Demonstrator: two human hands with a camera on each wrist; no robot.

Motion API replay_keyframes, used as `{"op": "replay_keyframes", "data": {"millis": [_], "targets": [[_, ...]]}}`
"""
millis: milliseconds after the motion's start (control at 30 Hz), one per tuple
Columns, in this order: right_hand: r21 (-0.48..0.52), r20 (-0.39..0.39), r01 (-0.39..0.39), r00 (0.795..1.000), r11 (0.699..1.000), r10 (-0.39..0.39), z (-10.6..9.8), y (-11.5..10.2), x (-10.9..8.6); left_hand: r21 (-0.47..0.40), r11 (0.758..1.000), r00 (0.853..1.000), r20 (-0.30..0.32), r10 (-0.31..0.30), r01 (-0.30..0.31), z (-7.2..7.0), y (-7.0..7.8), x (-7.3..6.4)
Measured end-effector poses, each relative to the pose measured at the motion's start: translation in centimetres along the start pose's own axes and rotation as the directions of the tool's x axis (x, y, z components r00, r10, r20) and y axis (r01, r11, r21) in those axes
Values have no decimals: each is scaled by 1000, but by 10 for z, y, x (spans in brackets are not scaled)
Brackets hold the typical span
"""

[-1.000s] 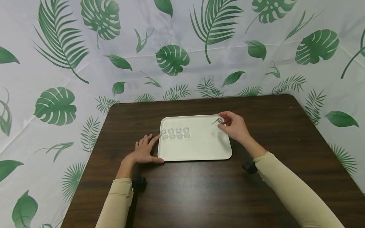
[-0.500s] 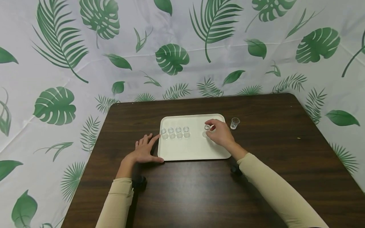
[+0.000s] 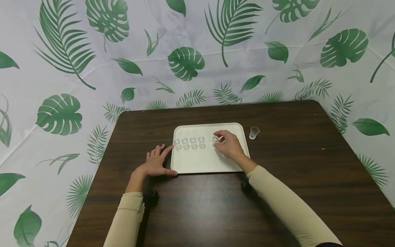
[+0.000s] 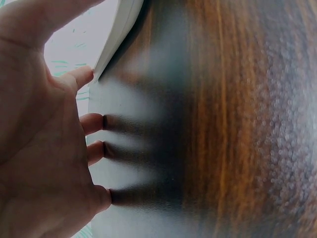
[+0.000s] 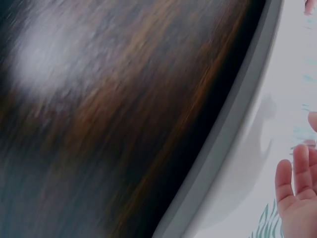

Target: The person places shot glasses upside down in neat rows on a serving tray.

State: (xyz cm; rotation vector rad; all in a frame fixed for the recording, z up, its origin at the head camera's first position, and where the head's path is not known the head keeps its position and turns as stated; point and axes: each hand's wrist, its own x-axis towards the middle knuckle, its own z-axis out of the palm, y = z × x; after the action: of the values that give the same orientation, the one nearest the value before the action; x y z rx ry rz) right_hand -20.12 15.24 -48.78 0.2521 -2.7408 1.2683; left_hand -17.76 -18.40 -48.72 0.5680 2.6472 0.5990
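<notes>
A cream tray (image 3: 197,164) lies on the dark wooden table. Several small clear shot glasses (image 3: 193,143) stand in a row on its left half. My right hand (image 3: 229,145) pinches another clear shot glass (image 3: 215,139) between thumb and fingers, just right of that row; whether its base touches the tray cannot be told. Spread wide, my left hand (image 3: 157,164) touches the tray's left side with index finger and thumb. Its other fingertips rest on the table in the left wrist view. The right wrist view catches a few right-hand fingers (image 5: 302,178) but no glass.
One more clear shot glass (image 3: 254,132) stands on the table beyond the tray's right edge. Behind the table (image 3: 287,130) hangs a white cloth (image 3: 216,51) printed with green leaves.
My right hand has brought its tilted glass leftward from the tray's right edge and turned it upright near the row. The glass right of the tray has come into view. My left hand stays put.
</notes>
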Motion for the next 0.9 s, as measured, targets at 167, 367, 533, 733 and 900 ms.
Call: {"op": "replay_keyframes", "data": {"millis": [167,367,533,733,900], "targets": [[-4,-6,-1,1000,1000,1,6,-3,2,5,1000,1000,-1,1,-1,0,0,1],[-6,-3,6,1000,1000,-6,11,-7,2,2,1000,1000,2,2,-2,1,0,2],[-13,-3,27,1000,1000,-27,13,-9,3,10,1000,1000,-4,3,-3,1,-1,2],[-17,-3,23,1000,1000,-23,17,-11,5,4,1000,1000,-8,7,-7,-1,0,1],[-24,15,0,1000,1000,1,19,-12,6,-2,1000,1000,-6,8,-8,0,0,0]]}}
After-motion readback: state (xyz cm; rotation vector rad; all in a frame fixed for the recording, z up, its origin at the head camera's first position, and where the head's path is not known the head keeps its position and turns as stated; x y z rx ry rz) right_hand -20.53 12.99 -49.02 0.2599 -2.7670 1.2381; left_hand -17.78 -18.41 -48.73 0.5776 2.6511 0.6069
